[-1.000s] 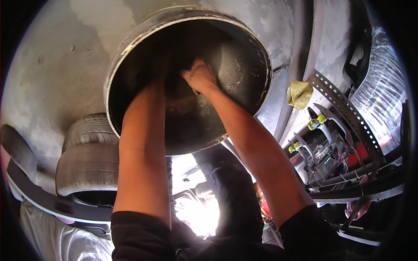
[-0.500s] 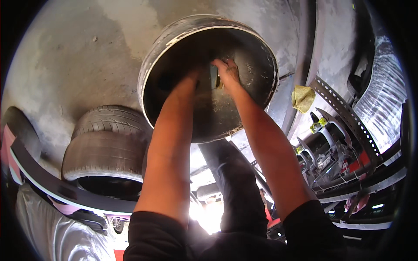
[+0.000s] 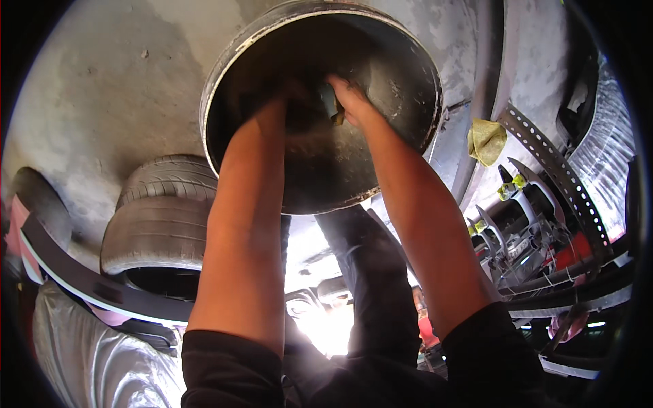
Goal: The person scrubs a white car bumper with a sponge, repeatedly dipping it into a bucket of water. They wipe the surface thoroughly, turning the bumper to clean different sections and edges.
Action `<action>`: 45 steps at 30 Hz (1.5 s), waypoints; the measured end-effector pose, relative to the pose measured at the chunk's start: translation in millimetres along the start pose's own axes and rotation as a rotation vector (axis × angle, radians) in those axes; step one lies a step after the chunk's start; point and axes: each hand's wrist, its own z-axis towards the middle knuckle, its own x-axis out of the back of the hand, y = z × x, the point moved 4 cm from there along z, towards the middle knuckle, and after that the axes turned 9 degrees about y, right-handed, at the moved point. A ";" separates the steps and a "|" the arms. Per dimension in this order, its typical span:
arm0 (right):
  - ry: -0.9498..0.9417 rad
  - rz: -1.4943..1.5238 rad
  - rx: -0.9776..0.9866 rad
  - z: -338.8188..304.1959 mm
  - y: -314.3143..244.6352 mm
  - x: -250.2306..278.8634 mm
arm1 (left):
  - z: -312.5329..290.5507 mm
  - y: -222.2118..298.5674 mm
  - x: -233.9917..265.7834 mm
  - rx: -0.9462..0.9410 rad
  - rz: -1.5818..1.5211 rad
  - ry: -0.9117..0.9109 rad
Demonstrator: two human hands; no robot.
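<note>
Both my arms reach down into a round, open drum with a worn pale rim and a dark inside. My right hand is deep in it, fingers curled at a small pale, flat piece with a yellowish lower end. What kind of thing this piece is, I cannot make out. Left of it, my left hand sinks into shadow inside the drum. Its fingers are hidden, so its grip does not show.
Worn tyres are at the left, near a curved dark panel and a silvery cover. At the right, a yellowish cloth lies by a perforated metal strip and loose car parts. Stained concrete floor surrounds the drum.
The drum appears higher and slightly larger in view. Both arms have shifted a little left, and my left hand is deeper in shadow. The pale piece stays at my right hand.
</note>
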 end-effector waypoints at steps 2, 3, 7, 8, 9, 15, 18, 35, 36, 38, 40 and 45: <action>0.000 0.040 -0.050 7.7 5.7 0.7 | -0.1 8.3 -4.2 -0.028 -0.005 -0.010; 0.006 0.079 -0.076 10.7 11.7 2.0 | -0.2 14.5 -7.2 -0.044 -0.004 -0.014; -0.097 0.212 -0.186 17.5 16.8 0.3 | -8.4 27.5 -4.5 -0.073 -0.001 -0.023; -0.120 0.236 -0.180 13.3 20.0 -8.6 | -15.8 22.6 -1.9 -0.060 -0.001 -0.022; -0.123 0.260 -0.166 10.6 17.4 -9.6 | -16.9 22.1 -2.0 -0.061 -0.002 -0.025; -0.320 0.204 -0.161 19.8 34.3 -13.5 | -76.2 42.6 -15.4 -0.008 -0.046 -0.012; -0.304 0.193 -0.088 -14.4 6.3 -8.8 | -153.6 82.9 -13.9 0.127 -0.071 0.101; -0.086 0.495 0.156 -135.6 -57.9 55.5 | -134.7 68.3 15.8 0.472 -1.912 0.420; -0.144 0.442 0.194 -145.4 -60.6 52.7 | -142.4 73.2 30.3 0.404 -1.923 0.302; -0.204 0.352 0.241 -158.2 -53.4 51.7 | -140.8 71.6 24.7 0.368 -1.915 0.176; -0.150 0.373 0.231 -168.2 -37.4 53.3 | -135.1 58.8 2.2 0.387 -2.169 0.248; -0.010 0.412 0.354 -178.1 -31.2 54.8 | -155.5 66.7 12.4 0.525 -2.233 0.391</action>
